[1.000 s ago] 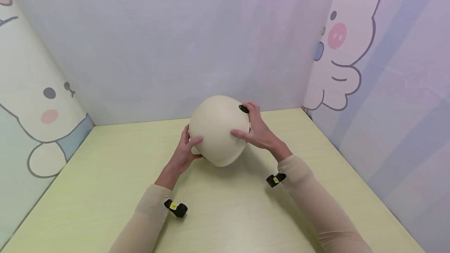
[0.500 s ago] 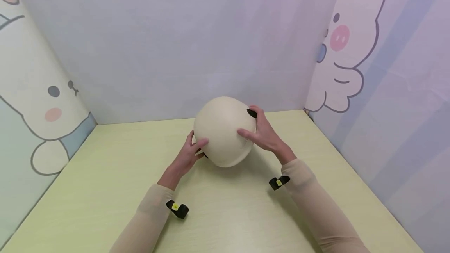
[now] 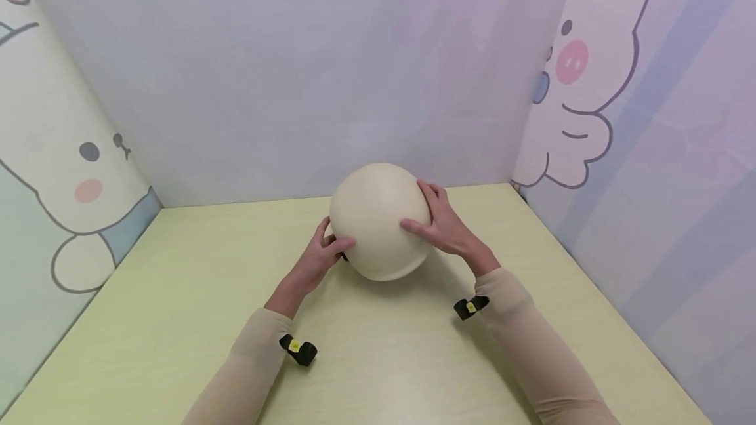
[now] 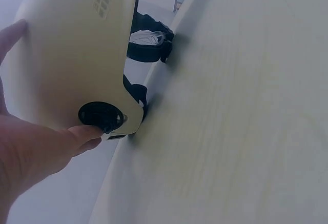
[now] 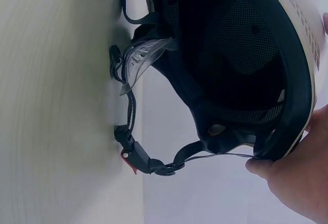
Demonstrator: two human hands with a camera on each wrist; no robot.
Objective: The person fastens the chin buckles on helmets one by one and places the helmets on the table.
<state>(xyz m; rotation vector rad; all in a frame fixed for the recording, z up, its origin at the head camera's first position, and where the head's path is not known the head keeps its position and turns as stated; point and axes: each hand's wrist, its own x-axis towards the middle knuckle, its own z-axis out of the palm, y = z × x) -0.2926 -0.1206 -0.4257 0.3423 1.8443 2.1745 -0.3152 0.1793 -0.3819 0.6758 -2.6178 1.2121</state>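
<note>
A cream helmet (image 3: 378,215) is held between both hands over the back of the table, its smooth shell facing the head camera. My left hand (image 3: 313,262) grips its left side, thumb on the shell. In the left wrist view, fingers of that hand touch a black round fitting (image 4: 97,115) near the rim. The right side is gripped by my right hand (image 3: 447,227), thumb across the shell. From the right wrist, the dark padded lining (image 5: 225,44) shows, and a chin strap with a black buckle (image 5: 137,157) and red tab hangs down toward the tabletop.
The pale yellow-green table (image 3: 177,320) meets a plain light wall (image 3: 295,71) just behind the helmet. Side walls with cartoon animals, a pink-nosed one (image 3: 585,71) on the right, flank it. A small black camera (image 3: 298,350) is strapped to each sleeve.
The helmet has shifted a little to the right and turned, with both hands holding on. The black fitting by the right fingers has gone out of the head view.
</note>
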